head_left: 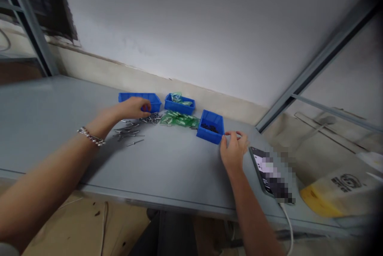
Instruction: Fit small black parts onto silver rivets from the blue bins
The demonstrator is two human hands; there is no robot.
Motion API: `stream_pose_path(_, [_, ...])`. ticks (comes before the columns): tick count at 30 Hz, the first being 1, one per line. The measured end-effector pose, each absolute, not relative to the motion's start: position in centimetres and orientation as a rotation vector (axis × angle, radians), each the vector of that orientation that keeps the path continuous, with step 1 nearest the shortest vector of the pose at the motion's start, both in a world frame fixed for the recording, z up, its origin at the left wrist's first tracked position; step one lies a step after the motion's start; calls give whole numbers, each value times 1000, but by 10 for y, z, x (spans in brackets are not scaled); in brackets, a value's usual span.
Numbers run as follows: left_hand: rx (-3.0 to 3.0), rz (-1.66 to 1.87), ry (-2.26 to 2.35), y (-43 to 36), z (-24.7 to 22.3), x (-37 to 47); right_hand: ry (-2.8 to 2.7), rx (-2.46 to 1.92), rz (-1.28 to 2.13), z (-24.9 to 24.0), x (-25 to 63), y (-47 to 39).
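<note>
My left hand (136, 107) hovers at the front of the left blue bin (154, 100), fingers curved, thumb and forefinger slightly apart. Nothing shows between them. Beneath and beside it lie silvery pieces that look like blind rivets (127, 131), some heaped, others loose. My right hand (234, 150) is beside the right blue bin (209, 137), with fingers bent and spread. Its thumb is close to the bin's corner; whether it touches is unclear. Small dark pieces (209, 128) lie in that bin. Between the hands are green plastic packets (179, 119) on the table.
A middle blue bin (179, 107) holds more green packets. To the right lies a phone (269, 176) with a white cable (289, 220). A plastic cup (338, 192) with yellow contents is at the right edge. Behind the grey table (167, 168) rises a wall, with metal frame posts either side.
</note>
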State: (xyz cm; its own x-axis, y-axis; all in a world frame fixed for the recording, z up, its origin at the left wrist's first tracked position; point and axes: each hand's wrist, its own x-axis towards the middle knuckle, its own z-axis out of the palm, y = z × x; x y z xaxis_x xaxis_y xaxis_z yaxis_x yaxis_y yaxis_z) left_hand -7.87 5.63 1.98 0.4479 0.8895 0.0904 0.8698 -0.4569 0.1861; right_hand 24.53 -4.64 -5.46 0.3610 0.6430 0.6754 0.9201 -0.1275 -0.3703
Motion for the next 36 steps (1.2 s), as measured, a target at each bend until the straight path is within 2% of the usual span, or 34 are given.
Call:
stream_pose_path(6, [2520,6,1549,45,10,-73,-1344,-1870,-438,-55,245,-47])
stream_pose_path(15, [2504,-111,1605,60,-2,-71,-1347,-1872,-399,-56,244,-46])
stream_pose_path(36, [2617,3,1719,67,-6,-70,-1343,-1839,-402,-57,244,-46])
